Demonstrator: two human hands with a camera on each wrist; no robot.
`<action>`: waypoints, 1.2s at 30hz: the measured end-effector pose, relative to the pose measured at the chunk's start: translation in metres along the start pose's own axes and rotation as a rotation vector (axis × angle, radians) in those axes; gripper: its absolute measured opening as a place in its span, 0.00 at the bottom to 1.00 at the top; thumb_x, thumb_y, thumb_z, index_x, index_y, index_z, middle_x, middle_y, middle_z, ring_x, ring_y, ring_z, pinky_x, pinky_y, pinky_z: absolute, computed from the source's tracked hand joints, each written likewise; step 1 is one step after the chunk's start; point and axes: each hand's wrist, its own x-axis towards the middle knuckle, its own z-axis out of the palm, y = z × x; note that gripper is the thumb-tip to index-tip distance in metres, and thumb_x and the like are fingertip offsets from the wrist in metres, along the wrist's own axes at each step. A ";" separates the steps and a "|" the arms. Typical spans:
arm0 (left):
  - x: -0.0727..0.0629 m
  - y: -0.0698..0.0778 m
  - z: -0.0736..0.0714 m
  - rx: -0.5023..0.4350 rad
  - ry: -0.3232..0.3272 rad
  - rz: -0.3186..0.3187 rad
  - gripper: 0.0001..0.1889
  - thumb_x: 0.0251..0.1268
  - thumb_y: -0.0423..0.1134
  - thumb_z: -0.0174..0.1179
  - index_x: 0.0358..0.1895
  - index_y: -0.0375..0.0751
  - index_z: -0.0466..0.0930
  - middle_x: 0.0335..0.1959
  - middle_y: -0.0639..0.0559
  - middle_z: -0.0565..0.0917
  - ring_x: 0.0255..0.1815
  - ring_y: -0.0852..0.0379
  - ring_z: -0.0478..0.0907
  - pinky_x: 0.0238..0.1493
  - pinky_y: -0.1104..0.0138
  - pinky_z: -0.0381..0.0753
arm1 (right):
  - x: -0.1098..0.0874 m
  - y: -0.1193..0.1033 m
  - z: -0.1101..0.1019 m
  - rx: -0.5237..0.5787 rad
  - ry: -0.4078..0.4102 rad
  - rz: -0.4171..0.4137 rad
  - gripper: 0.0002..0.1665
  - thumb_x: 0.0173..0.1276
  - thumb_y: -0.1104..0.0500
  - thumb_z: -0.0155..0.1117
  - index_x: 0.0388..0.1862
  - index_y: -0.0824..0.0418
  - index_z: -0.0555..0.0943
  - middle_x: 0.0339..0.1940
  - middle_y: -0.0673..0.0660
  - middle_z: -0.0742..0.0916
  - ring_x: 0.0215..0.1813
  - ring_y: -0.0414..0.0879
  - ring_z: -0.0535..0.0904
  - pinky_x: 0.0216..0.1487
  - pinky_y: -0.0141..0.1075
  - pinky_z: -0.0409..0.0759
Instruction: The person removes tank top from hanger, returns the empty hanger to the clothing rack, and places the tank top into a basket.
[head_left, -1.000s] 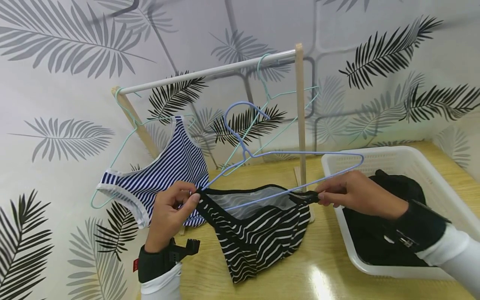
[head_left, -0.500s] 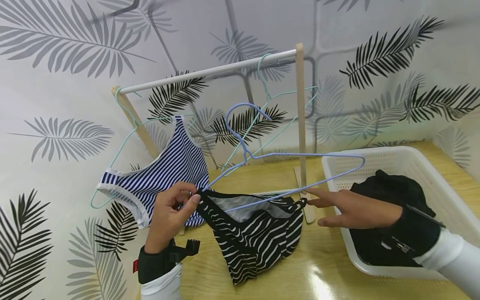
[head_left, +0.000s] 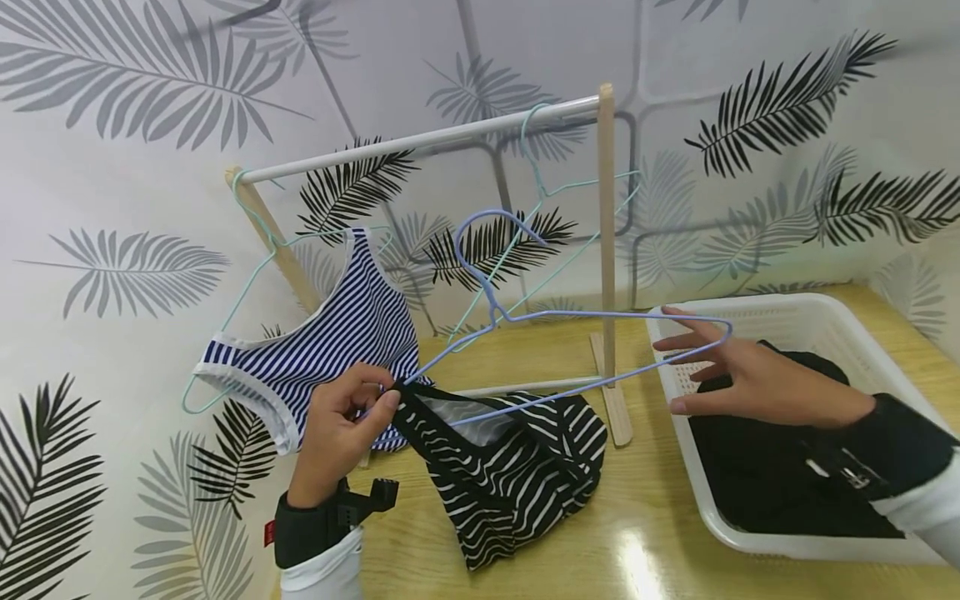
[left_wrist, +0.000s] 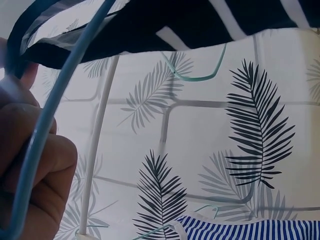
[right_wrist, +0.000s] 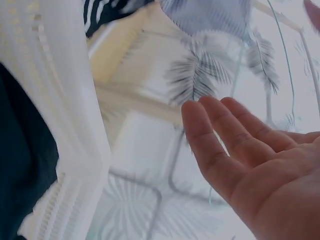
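Observation:
In the head view my left hand (head_left: 342, 429) pinches the strap of a black top with white wavy stripes (head_left: 517, 492), at the left arm of a blue clothes hanger (head_left: 487, 287). That arm of the hanger runs through the strap, and the top sags below with its right side loose. My right hand (head_left: 738, 375) is at the hanger's right end, fingers extended and spread, the wire crossing in front of them. The right wrist view shows its fingers (right_wrist: 235, 132) nearly straight. Up close in the left wrist view, curled fingers (left_wrist: 40, 155) lie behind the blue wire.
Behind stands a rack with a white rail (head_left: 427, 140) and wooden posts (head_left: 606, 233). A blue-and-white striped top (head_left: 337, 333) hangs there on a green hanger, with a bare green hanger (head_left: 534, 167) to the right. A white basket (head_left: 701, 492) holds black clothes (head_left: 780, 492).
My right hand has let go of the black striped top's right strap and moved right, up to the hanger's end. The top's right side has dropped and folded inward. My left hand keeps its hold.

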 end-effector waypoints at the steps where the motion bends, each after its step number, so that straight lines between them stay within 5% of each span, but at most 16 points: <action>1: 0.000 0.000 0.000 0.004 0.002 0.001 0.09 0.56 0.23 0.59 0.40 0.37 0.79 0.13 0.57 0.65 0.12 0.64 0.57 0.12 0.74 0.55 | -0.002 0.000 -0.005 0.019 0.017 -0.001 0.60 0.59 0.61 0.73 0.79 0.45 0.43 0.67 0.60 0.73 0.61 0.39 0.74 0.50 0.35 0.79; 8: 0.000 0.002 -0.001 -0.011 -0.015 -0.032 0.10 0.57 0.22 0.58 0.39 0.38 0.78 0.13 0.57 0.65 0.12 0.63 0.57 0.12 0.72 0.56 | -0.007 -0.013 -0.027 0.065 0.137 -0.014 0.64 0.55 0.70 0.72 0.79 0.43 0.43 0.73 0.60 0.66 0.67 0.33 0.66 0.55 0.21 0.67; 16: 0.007 0.005 0.008 -0.041 -0.053 -0.044 0.10 0.57 0.23 0.59 0.39 0.40 0.78 0.13 0.58 0.66 0.11 0.65 0.57 0.12 0.72 0.57 | -0.002 -0.031 -0.024 -0.036 0.248 -0.144 0.58 0.51 0.71 0.74 0.77 0.49 0.57 0.70 0.54 0.72 0.67 0.36 0.68 0.59 0.23 0.65; 27: 0.009 0.004 0.013 -0.017 -0.079 -0.040 0.04 0.60 0.29 0.60 0.37 0.40 0.78 0.13 0.58 0.65 0.11 0.63 0.57 0.13 0.72 0.56 | 0.004 -0.047 -0.014 -0.112 0.353 -0.233 0.24 0.59 0.73 0.68 0.54 0.57 0.83 0.43 0.48 0.88 0.43 0.35 0.84 0.38 0.24 0.79; 36: 0.009 0.005 0.013 0.004 -0.088 -0.054 0.05 0.60 0.28 0.60 0.37 0.41 0.79 0.13 0.57 0.65 0.12 0.64 0.58 0.13 0.71 0.57 | 0.003 -0.045 -0.010 -0.097 0.411 -0.259 0.18 0.57 0.77 0.66 0.40 0.57 0.85 0.24 0.47 0.83 0.23 0.36 0.77 0.25 0.26 0.75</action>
